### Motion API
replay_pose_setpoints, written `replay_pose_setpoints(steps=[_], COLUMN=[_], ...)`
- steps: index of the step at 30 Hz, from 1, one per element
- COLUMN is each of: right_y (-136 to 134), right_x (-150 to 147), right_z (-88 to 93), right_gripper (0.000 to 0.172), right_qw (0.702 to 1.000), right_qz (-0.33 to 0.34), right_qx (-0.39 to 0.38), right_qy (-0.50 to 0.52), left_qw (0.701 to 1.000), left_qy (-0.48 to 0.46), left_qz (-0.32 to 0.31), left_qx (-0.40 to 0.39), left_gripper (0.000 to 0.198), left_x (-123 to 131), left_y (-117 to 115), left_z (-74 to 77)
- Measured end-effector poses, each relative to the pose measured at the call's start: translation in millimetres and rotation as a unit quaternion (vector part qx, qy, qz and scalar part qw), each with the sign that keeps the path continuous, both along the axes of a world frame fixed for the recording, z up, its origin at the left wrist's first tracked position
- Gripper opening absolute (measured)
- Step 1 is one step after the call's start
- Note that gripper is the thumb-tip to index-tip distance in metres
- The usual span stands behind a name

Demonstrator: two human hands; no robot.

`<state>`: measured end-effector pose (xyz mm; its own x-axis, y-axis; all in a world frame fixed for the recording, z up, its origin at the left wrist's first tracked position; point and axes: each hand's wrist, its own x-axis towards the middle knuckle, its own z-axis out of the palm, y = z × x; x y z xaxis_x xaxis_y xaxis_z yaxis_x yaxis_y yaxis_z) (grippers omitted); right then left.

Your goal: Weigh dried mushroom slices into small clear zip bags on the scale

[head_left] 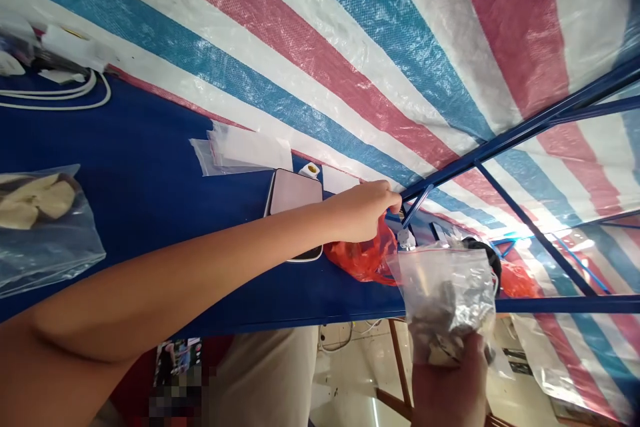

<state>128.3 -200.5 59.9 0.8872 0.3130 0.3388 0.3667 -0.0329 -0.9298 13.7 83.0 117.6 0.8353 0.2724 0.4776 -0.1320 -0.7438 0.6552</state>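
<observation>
My left hand (pixel 363 210) reaches across the blue table (pixel 150 167) to its far right end, fingers pinched together over a red plastic bag (pixel 365 257) beside a small white part (pixel 406 238). What the fingertips hold is too small to make out. My right hand (pixel 450 373) is low at the right, closed round the bottom of a clear plastic bag (pixel 445 290) that holds small dark and grey pieces.
A pink tablet-like device (pixel 295 197) lies under my left forearm. Clear flat bags (pixel 240 150) lie behind it, and a bag with tan pieces (pixel 43 223) sits at the left. White cables (pixel 60 97) run at the far left. A striped tarp (pixel 350 33) and blue metal frame (pixel 525 130) stand behind.
</observation>
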Motion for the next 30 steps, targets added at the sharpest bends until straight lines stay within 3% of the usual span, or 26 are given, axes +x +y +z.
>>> replay_pose_setpoints(steps=[3,8,14,17,20,24,27,30], right_y=[10,38,62,89,124,157,162,157], right_x=[1,-4,-5,-6,-5,0,3,6], right_z=[-0.3,14.8,50.4,77.7,100.8,111.7,108.8,103.6], right_gripper=[0.070,0.055,0.049,0.044,0.040,0.030,0.027,0.033], right_qw=[0.994,0.987,0.916,0.877,0.816,0.741,0.733,0.740], right_qz=[-0.026,-0.003,0.064,0.107,0.198,0.278,0.288,0.277], right_qx=[-0.054,-0.094,-0.300,-0.360,-0.448,-0.520,-0.518,-0.510], right_qy=[-0.091,-0.130,-0.259,-0.300,-0.308,-0.322,-0.333,-0.339], left_qw=[0.999,0.988,0.972,0.976,0.984,0.993,0.997,0.996], left_qy=[-0.027,-0.071,-0.063,-0.029,0.010,0.029,0.045,0.071], left_qz=[-0.018,-0.012,-0.045,-0.084,-0.112,-0.093,-0.049,-0.044], left_qx=[-0.021,-0.139,-0.223,-0.197,-0.135,-0.074,-0.039,-0.023], left_gripper=[0.047,0.034,0.033,0.037,0.036,0.034,0.022,0.011], left_x=[-6,-7,-16,-27,-33,-29,-25,-24], left_y=[4,10,16,14,12,13,16,19], left_z=[6.9,10.9,21.1,30.2,32.5,23.4,17.1,15.1])
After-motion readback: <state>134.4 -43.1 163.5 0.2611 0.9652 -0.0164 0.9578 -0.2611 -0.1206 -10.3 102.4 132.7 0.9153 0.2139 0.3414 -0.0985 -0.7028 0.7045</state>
